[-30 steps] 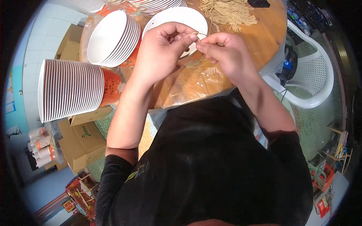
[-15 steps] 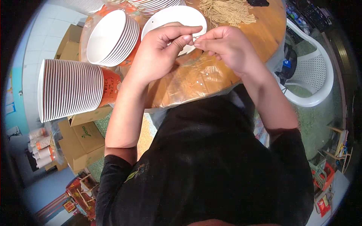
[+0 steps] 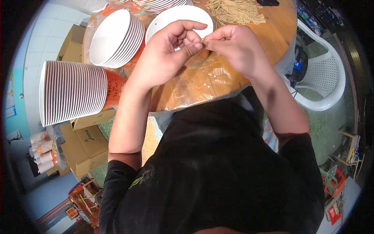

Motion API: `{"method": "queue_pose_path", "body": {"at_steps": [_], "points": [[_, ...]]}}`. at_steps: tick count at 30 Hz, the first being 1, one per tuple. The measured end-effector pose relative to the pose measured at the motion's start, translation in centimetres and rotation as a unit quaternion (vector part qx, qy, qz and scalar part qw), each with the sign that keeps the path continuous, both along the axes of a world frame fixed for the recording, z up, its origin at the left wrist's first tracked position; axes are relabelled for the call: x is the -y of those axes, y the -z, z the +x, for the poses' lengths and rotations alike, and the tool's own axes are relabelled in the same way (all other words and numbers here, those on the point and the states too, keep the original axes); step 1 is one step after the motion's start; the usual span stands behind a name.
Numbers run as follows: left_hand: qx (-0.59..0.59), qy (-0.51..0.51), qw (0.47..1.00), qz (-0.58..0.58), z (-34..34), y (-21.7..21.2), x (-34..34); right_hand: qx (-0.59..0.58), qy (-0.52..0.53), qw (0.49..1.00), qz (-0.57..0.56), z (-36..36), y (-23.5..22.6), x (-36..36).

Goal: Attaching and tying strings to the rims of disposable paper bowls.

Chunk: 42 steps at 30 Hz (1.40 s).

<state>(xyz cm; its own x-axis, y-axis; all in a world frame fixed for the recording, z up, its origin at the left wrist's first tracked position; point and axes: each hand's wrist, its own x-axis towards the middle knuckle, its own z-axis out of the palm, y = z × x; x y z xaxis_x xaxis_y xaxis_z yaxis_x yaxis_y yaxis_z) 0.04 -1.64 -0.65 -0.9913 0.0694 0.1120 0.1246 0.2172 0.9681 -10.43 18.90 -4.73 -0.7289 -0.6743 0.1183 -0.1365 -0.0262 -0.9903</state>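
My left hand [image 3: 168, 50] and my right hand [image 3: 238, 46] meet above the table, fingertips nearly touching. Between them is a short bit of thin tan cord [image 3: 202, 40], mostly hidden by the fingers. The left thumb presses against curled fingers while its index finger is raised. The right thumb and index finger pinch together. Behind and under the hands lies a white-lined paper bucket [image 3: 179, 16], its mouth facing up, with a small dark hole near its rim. A bundle of tan cords [image 3: 235, 11] rests on the table beyond my right hand.
Nested orange-and-white paper buckets [image 3: 74, 93] lie at the left edge, with another stack [image 3: 113, 39] behind. The round wooden table [image 3: 183, 93] has a clear plastic cover and small white bits. Cardboard boxes [image 3: 83, 148] stand lower left; a white plastic chair [image 3: 321, 74] is right.
The left index finger has lifted away from the fingertips and its other fingers have curled in. My right hand has shifted slightly, still pinching. The bucket behind has barely moved.
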Motion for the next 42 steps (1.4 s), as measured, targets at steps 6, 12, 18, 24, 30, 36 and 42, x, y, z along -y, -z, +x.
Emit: {"method": "queue_pose_path", "body": {"at_steps": [6, 12, 18, 24, 30, 36, 42], "points": [[-0.075, 0.005, 0.997, 0.034, -0.1, 0.7, -0.1, -0.033, 0.043, 0.998, 0.015, 0.2, 0.8, 0.6], [0.046, -0.024, 0.998, -0.022, 0.0, -0.6, 0.1, -0.040, 0.043, 0.998, 0.026, 0.4, -0.2, 0.4], [0.095, -0.051, 0.987, -0.118, -0.7, -0.9, -0.1, -0.068, 0.052, 0.996, 0.017, 0.1, 1.2, 0.5], [0.090, -0.061, 0.986, -0.129, -0.9, -0.3, 0.3, -0.086, 0.094, 0.992, -0.017, 1.0, 0.5, 0.5], [0.068, -0.066, 0.991, -0.094, -1.1, -0.1, 0.1, 0.015, 0.004, 0.995, -0.096, 0.4, 1.5, 0.9], [0.053, -0.048, 0.997, -0.030, -1.1, 0.1, 0.3, 0.053, 0.030, 0.985, -0.158, 1.0, 1.8, 1.8], [0.050, -0.069, 0.995, -0.060, -1.1, -0.2, 0.4, -0.007, 0.029, 0.997, -0.076, 1.1, 1.6, 1.1]]}}
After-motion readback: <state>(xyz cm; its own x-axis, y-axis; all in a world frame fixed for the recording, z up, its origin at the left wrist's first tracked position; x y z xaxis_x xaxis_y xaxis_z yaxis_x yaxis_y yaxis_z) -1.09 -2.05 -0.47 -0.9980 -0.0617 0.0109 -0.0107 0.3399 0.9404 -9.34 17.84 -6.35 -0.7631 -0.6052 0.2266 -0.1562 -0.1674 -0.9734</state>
